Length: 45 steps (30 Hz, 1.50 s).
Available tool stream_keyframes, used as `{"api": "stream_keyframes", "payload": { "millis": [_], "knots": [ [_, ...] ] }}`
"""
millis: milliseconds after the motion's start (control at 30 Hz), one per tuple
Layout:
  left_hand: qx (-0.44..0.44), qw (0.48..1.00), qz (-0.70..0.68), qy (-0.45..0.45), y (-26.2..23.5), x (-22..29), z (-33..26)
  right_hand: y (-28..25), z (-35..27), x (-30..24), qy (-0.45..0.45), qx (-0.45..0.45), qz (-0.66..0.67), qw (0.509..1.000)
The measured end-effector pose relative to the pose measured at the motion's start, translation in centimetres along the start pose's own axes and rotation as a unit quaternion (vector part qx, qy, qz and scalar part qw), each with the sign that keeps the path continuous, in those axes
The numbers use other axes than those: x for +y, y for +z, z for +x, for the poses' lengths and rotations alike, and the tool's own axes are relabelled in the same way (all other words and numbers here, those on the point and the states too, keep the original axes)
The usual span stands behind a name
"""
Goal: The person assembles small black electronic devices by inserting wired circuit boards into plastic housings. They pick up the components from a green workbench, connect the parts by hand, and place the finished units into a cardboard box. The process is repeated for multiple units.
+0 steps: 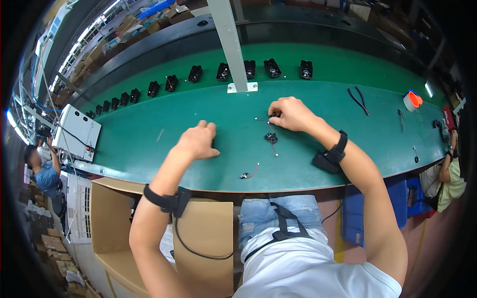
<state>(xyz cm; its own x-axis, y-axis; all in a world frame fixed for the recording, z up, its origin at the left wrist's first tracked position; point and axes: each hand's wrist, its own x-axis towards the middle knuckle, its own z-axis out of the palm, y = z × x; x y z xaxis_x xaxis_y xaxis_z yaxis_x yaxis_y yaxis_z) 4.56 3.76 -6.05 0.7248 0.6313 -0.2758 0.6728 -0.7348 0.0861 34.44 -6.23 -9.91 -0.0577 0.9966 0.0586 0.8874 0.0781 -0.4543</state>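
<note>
The counter [330, 102] has a smooth green top with a dull sheen, its edge curved by the lens. A grey metal post [229, 39] rises from its far side on a flat, bolted base plate [252, 87]. Beyond runs a row of black plastic housings [196, 74], oblong and open-topped like little trays. A boxy white metal case [79, 130] stands at the left end, and slim-handled pliers [365, 108] lie splayed on the right.

The right hand [292, 114] is nearly closed, thumb and fingertips pinching a small black part [275, 115], mostly hidden, beside thin wires. The left hand [198, 141] arches palm down over the counter, fingers bent and slightly apart; a dark edge shows by its thumb, but I cannot tell whether it grips anything.

A knobbly black component [270, 138] with thin red and dark leads lies just below the right hand, toward the person and apart from the fingers. A smaller wired piece [244, 175], its red lead curving away, lies nearer the counter's front edge, between the two hands.
</note>
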Motion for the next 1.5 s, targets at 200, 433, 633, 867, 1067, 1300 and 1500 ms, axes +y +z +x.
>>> {"api": "stream_keyframes", "payload": {
  "millis": [200, 433, 633, 867, 1067, 1300, 1500],
  "knots": [
    [-0.019, 0.998, -0.032, 0.052, -0.7, 3.3, 1.2, -1.3, -3.2, 0.8, 0.036, 0.023, 0.333, 0.942],
    [-0.026, 0.926, -0.321, 0.199, -0.6, 4.9, 3.0, -0.7, -5.0, 0.8, 0.080, 0.051, 0.573, 0.814],
    [-0.097, 0.718, -0.669, 0.166, 0.6, 6.2, 3.5, -0.2, -5.5, -1.8, 0.067, 0.100, 0.619, 0.776],
    [-0.126, 0.608, -0.760, 0.193, 0.5, 6.9, 2.5, 0.4, -6.5, -3.4, 0.012, 0.122, 0.578, 0.807],
    [-0.157, 0.604, -0.756, 0.196, 0.8, 6.9, 2.4, 0.0, -7.3, -5.0, -0.034, 0.171, 0.536, 0.826],
    [-0.169, 0.591, -0.764, 0.195, 0.8, 7.0, 2.6, -0.2, -7.6, -4.5, -0.160, 0.213, 0.346, 0.900],
    [-0.029, 0.705, -0.672, 0.223, 1.1, 7.9, 2.3, -0.3, -7.8, -5.2, -0.122, 0.254, 0.333, 0.900]
  ]
}}
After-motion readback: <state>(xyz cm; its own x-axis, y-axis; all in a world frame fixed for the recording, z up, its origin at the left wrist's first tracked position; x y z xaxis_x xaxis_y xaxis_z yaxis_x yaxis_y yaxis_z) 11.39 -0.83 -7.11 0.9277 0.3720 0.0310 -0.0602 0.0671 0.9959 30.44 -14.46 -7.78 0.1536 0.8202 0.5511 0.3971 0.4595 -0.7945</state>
